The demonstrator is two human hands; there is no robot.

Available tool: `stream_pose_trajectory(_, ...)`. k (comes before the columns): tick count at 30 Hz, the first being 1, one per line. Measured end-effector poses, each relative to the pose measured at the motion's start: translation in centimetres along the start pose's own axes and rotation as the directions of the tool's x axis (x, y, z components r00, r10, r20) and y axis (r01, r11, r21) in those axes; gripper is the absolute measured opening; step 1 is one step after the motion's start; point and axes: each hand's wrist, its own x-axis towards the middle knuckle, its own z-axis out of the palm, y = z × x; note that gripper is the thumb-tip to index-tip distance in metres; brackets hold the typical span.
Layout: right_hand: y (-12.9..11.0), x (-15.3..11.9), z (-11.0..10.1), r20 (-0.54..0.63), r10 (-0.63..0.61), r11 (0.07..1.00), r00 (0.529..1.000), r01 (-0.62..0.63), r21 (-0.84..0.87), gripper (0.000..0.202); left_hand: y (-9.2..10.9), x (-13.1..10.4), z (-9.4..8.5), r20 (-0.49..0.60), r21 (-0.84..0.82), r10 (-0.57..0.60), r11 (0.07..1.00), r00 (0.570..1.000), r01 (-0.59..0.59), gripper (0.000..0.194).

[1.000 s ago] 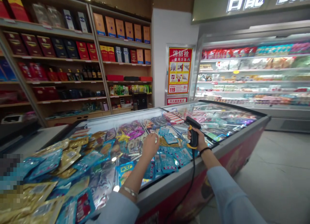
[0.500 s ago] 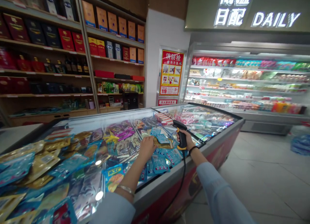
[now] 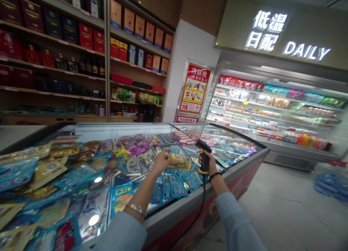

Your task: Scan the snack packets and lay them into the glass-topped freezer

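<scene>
My left hand (image 3: 162, 160) grips the left end of a gold snack packet (image 3: 179, 162), held tilted above the chest freezer. In my right hand (image 3: 212, 164) is a black and yellow barcode scanner (image 3: 205, 157), its head pointing up and left; my fingers are wrapped round its handle. The scanner's cable (image 3: 203, 200) hangs down over the freezer's front edge. Just below the gold packet lie several blue packets (image 3: 176, 185). A small gap separates the packet from the scanner.
Gold and blue packets (image 3: 46, 175) are heaped on the freezer's glass at left. The freezer's rim (image 3: 239, 171) runs away to the right. Shelves of boxes (image 3: 87, 37) stand behind, a lit refrigerated display (image 3: 274, 109) at right. Wrapped blue bottles (image 3: 331, 185) sit on the floor.
My left hand has lifted the gold packet from among the blue ones, turning its face toward me. The scanner has stayed close by in my right hand. The view has tilted.
</scene>
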Motion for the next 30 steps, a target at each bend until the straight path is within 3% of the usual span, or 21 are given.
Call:
stream_pose_trajectory(2,-0.1,-0.1,0.5,0.018,-0.029,0.999,0.999,0.028,0.026,0.024,0.3,0.5,-1.3,-0.056,0.007,0.055,0.998,0.997,-0.055,0.041)
stream_pose_trajectory(4,-0.1,-0.1,1.3,0.04,-0.056,0.997,0.998,0.054,0.052,0.024,0.6,0.8,-2.9,-0.205,0.092,0.112,0.991,0.972,-0.095,0.03)
stream_pose_trajectory(7,0.2,0.3,3.1,0.079,-0.078,0.995,0.994,0.073,0.071,0.026,1.2,0.6,-4.8,-0.442,0.243,0.205,0.964,0.873,-0.103,0.027)
stream_pose_trajectory(9,0.6,0.7,4.4,0.11,-0.073,0.996,0.991,0.066,0.065,0.027,1.7,0.1,-5.3,-0.514,0.302,0.261,0.947,0.817,-0.112,0.027)
stream_pose_trajectory(14,2.1,1.0,6.7,0.149,0.012,0.997,0.989,0.0,-0.08,0.03,2.9,-1.1,-5.2,-0.534,0.401,0.388,0.898,0.751,-0.179,0.027)
stream_pose_trajectory(17,2.4,0.6,6.8,0.163,0.037,0.991,0.986,-0.015,-0.133,0.031,3.4,-1.2,-5.2,-0.557,0.438,0.433,0.878,0.709,-0.192,0.026)
stream_pose_trajectory(21,1.9,-0.2,6.3,0.252,0.068,0.996,0.965,-0.05,-0.075,0.031,3.7,-1.2,-5.4,-0.595,0.455,0.454,0.87,0.663,-0.188,0.026)
stream_pose_trajectory(30,1.6,-0.5,6.3,0.276,0.128,0.99,0.953,-0.104,-0.1,0.03,4.4,-1.4,-5.6,-0.611,0.475,0.489,0.856,0.622,-0.206,0.027)
